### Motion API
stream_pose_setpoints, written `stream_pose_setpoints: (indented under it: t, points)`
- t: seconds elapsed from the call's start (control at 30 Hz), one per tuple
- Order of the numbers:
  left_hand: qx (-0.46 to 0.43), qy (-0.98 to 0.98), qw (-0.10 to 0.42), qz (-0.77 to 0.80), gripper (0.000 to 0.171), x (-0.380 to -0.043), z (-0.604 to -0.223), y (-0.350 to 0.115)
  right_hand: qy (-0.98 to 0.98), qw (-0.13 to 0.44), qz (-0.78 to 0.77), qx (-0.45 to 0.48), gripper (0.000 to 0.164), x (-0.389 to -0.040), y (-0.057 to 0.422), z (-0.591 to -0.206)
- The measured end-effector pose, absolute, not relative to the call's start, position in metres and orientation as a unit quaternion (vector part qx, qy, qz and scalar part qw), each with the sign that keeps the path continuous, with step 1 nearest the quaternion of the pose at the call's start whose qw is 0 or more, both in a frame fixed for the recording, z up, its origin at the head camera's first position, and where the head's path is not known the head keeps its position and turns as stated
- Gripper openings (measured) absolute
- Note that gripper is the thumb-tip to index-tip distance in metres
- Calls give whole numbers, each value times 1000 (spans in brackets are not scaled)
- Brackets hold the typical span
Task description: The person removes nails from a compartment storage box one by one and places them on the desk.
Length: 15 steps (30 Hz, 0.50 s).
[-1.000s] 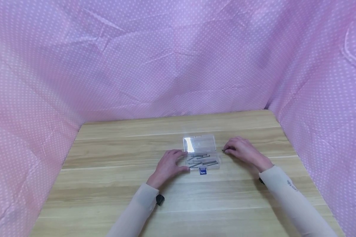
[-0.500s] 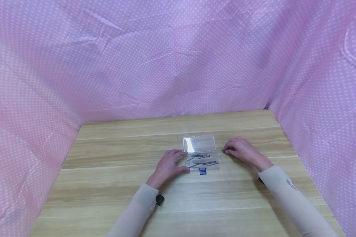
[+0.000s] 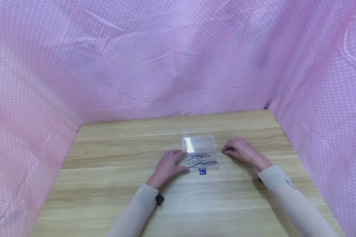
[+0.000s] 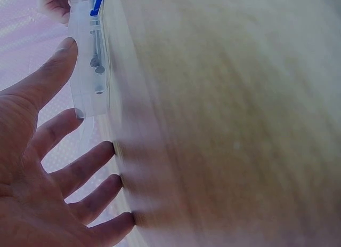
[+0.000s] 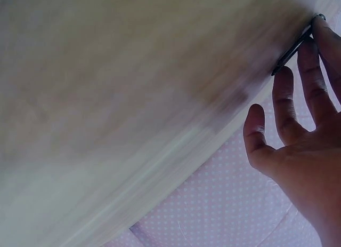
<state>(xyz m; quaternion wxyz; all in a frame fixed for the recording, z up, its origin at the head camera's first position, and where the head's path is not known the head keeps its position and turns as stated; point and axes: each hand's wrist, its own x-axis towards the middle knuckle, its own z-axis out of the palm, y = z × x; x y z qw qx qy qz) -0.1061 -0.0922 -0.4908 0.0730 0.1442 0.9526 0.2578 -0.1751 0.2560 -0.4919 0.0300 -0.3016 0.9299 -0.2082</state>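
Note:
A clear plastic box (image 3: 202, 169) lies on the table with its hinged lid (image 3: 204, 144) laid back. Several long metal nails (image 3: 199, 155) lie in its two rows, and a blue clip (image 3: 202, 171) hangs at its front. My left hand (image 3: 168, 167) holds the box's left end, thumb at the front corner and index finger at the back one; its other fingertips rest on the table. Right of the box, my right hand (image 3: 241, 151) pinches a dark nail (image 5: 294, 50) low at the tabletop. In the head view, the fingers hide most of that nail.
The wood-grain table (image 3: 121, 144) extends around the box. Pink dotted cloth (image 3: 178, 65) hangs behind the table and along both sides. A black wrist device (image 3: 159, 199) shows under the left sleeve.
Both hands and the box stay almost still. The bit of nail showing at my right fingertips has shifted very slightly.

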Motion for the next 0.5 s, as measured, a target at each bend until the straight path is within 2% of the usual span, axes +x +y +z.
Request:
stream_pose_setpoints:
  t: [0.5]
  points:
    - [143, 952, 73, 259, 72, -107, -492, -92, 933, 30, -221, -283, 11, -174, 261, -488]
